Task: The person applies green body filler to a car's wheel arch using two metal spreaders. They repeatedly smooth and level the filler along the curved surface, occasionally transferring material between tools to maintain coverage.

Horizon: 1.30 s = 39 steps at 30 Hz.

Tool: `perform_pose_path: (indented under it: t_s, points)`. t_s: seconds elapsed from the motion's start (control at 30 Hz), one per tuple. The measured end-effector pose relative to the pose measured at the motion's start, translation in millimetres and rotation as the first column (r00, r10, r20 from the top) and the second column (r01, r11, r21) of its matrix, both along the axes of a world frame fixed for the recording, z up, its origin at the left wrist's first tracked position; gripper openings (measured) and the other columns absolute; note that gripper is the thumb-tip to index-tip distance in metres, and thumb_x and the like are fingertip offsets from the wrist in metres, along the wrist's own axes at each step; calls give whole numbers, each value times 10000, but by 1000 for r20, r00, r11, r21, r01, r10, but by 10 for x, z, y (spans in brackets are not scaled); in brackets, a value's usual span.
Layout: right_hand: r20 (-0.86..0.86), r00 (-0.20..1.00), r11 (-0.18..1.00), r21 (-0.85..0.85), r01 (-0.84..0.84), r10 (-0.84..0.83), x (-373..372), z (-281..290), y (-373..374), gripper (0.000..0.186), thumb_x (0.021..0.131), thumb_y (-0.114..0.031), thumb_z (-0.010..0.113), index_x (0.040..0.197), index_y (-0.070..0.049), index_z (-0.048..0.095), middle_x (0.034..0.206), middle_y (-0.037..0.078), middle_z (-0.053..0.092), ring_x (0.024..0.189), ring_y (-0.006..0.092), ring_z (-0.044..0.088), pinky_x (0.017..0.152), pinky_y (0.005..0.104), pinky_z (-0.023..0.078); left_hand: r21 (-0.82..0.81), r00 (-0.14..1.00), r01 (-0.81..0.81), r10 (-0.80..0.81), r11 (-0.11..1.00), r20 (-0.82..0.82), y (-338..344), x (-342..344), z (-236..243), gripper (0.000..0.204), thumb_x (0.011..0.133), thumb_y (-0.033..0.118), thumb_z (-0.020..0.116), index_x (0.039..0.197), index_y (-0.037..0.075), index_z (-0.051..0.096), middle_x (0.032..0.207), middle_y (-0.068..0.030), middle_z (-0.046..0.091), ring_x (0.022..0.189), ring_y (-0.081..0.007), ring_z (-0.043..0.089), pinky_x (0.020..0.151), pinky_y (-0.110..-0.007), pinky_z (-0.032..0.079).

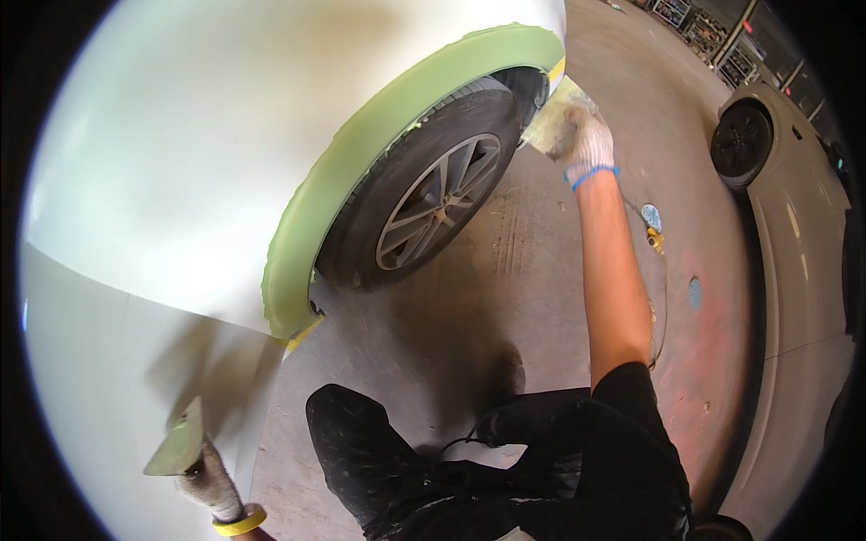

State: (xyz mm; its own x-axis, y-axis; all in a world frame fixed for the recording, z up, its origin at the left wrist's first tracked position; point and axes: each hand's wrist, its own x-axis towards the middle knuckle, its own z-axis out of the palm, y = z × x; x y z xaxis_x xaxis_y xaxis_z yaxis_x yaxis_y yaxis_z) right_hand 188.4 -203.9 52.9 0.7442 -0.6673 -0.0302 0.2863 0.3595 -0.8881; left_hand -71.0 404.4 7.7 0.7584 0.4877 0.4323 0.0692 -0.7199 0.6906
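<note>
My right hand (588, 140), in a white glove with a blue cuff, is closed on a flat, filler-smeared spreader (552, 120) at the far end of the wheel arch. A wide band of pale green filler (311, 216) follows the arch on the white car panel (198, 135), its outer edge ragged. At the lower left, my left hand (206, 482), gloved and with a yellow band at the wrist, grips a flat plate coated in green filler (180, 444). That plate is near the lower panel. Some fingers of both hands are hidden.
Inside the arch sits a black tyre with a spoked grey wheel (442, 209). Yellow tape (305, 334) marks the arch's near end. On the concrete floor lie a thin hose with a yellow fitting (655, 240) and a blue disc (695, 293). Another car (803, 261) stands at right.
</note>
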Motion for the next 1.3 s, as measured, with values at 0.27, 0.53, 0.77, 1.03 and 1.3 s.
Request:
perform_pose_path:
  t_s: [0.27,0.53,0.77,1.03,1.3]
  points:
    - [-262,962,802,-590,-98,-76,1044,-38,-1100,342,905,-35,448,1238,47,449,1160,211,550,1008,374,584,845,572,487,226,999,-21,15,974,30,116,84,10,245,784,112,724,963,-50,676,895,-139,705,783,-208,665,740,-329,519]
    - [-226,951,961,227,-157,209,1249,145,-825,336,934,-29,367,1249,71,426,1228,247,503,1096,399,550,927,594,459,256,1000,-26,22,966,19,222,-44,189,254,784,105,718,981,-50,673,902,-143,705,785,-204,669,740,-327,520]
    - [-485,840,847,-317,-427,242,2330,-571,-2559,329,939,-27,360,1246,72,426,1237,238,506,1105,395,548,943,590,453,195,1000,2,-6,981,20,146,44,-2,247,784,98,716,976,-50,674,901,-145,705,789,-204,671,739,-323,520]
    - [-523,837,809,-415,-416,162,2397,-389,-2743,321,924,-21,372,1220,61,464,1228,222,528,1094,371,562,955,567,456,252,999,-28,22,967,29,118,67,12,221,782,109,714,935,-48,683,861,-150,707,755,-211,679,716,-322,521]
    - [-345,927,988,106,-115,145,1389,232,-1472,341,917,-15,339,1227,70,452,1238,224,517,1107,368,558,962,556,458,240,1000,-8,0,971,31,156,39,20,214,786,106,712,930,-49,682,860,-151,707,757,-214,682,708,-324,522]
